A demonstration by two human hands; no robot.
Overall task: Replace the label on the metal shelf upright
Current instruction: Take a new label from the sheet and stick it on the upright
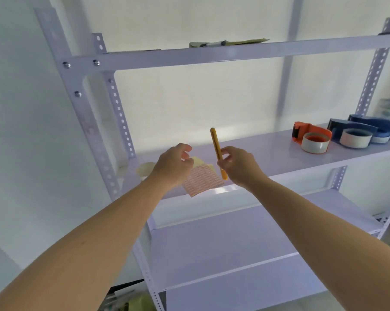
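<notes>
hands hover over the label sheet [201, 179] on the shelf [268, 153]: our right hand [236, 166] pinches a yellow pen [216, 151] upright, ready to write; our left hand [175, 163] curls loosely, empty, near the upright [93, 133].

The shelf upright [95, 140] is painted metal with a worn, scuffed patch, the middle shelf board [268, 153] glossy and smooth, the label sheet [203, 180] matt paper.

Right hand [236, 167] pinches a yellow stick [216, 151] upright above the label sheet [201, 180]; left hand [175, 164] curled beside.
</notes>
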